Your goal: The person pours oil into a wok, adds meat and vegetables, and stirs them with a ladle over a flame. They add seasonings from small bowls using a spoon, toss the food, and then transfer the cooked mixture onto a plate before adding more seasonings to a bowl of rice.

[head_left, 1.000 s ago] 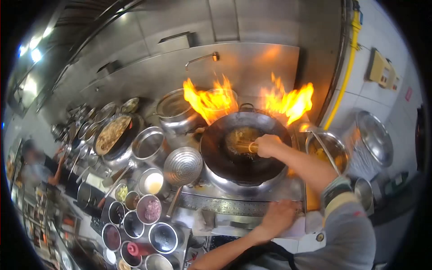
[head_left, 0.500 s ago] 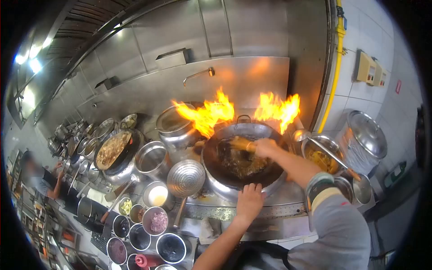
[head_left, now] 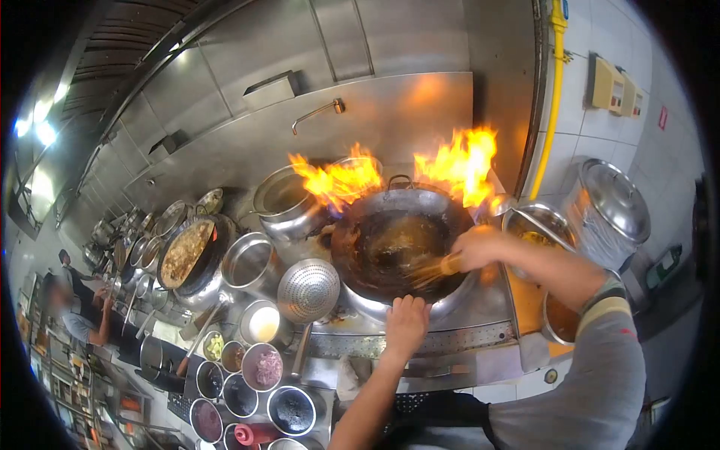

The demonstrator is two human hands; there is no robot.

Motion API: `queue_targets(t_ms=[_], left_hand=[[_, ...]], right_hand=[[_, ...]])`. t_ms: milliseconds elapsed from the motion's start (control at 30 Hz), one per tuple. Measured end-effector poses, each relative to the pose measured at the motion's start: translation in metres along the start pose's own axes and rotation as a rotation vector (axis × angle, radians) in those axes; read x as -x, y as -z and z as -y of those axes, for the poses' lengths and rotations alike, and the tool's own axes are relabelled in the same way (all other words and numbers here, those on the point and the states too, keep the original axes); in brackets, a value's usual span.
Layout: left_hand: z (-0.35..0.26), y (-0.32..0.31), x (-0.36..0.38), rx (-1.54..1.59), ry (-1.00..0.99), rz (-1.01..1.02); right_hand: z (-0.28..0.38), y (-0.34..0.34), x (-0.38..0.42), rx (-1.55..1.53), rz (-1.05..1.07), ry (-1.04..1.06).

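Wok [head_left: 397,240] sits tilted on the burner at the scene's centre, flames [head_left: 450,165] rising along its far rim, a perforated skimmer [head_left: 309,289] just to its left. At its near edge the left hand [head_left: 406,324] rests, fingers curled on the rim. Further right, the right hand [head_left: 474,249] is closed around a bamboo brush [head_left: 433,268], bristles down in the wok

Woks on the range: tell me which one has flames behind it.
The dark wok nearest the right hand; the far-left wok holds food, no flames.
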State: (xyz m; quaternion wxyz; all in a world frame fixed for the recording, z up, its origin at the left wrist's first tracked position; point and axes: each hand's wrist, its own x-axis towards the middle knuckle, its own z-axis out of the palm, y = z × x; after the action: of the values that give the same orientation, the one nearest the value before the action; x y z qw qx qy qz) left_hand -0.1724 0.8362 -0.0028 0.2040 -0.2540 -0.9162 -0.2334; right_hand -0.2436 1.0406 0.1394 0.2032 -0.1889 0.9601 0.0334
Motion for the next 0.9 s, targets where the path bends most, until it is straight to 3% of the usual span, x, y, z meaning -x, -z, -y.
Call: queue_targets(t_ms=[67,133,167,333,433,533,600,633,667,733,900], left_hand=[[-0.007,-0.001,0.000,-0.003,-0.008,-0.059],[-0.010,-0.003,-0.001,0.010,-0.002,-0.042],[-0.008,-0.003,-0.001,0.001,0.022,-0.029],[-0.004,-0.004,0.001,0.027,-0.003,-0.082],[-0.011,-0.005,0.007,0.027,0.017,-0.014],[-0.003,0.001,0.002,-0.003,0.041,0.048],[-0.004,0.002,0.001,0.027,0.037,0.050],[-0.004,0.002,0.001,0.021,0.042,0.058],[-0.005,0.001,0.001,0.015,0.046,0.067],[-0.005,0.005,0.001,-0.006,0.040,0.102],[-0.005,0.015,-0.013,-0.124,0.018,0.173]], right_hand=[[-0.024,-0.015,-0.021,0.073,0.061,-0.119],[-0.029,-0.027,-0.047,0.014,-0.267,-0.269],[-0.016,-0.029,-0.050,-0.006,-0.303,-0.300],[-0.039,-0.019,-0.039,0.086,-0.184,-0.127],[-0.039,-0.046,-0.083,0.034,-0.411,-0.354],[-0.029,-0.036,-0.065,-0.049,-0.334,-0.225],[-0.066,-0.020,-0.064,0.107,-0.174,-0.143],[-0.069,-0.007,-0.062,0.083,-0.112,-0.276],[-0.063,-0.013,-0.079,0.076,-0.114,-0.276],[-0.053,-0.044,-0.121,-0.151,-0.471,-0.245],[-0.002,-0.067,-0.113,-0.383,-0.517,-0.087]])
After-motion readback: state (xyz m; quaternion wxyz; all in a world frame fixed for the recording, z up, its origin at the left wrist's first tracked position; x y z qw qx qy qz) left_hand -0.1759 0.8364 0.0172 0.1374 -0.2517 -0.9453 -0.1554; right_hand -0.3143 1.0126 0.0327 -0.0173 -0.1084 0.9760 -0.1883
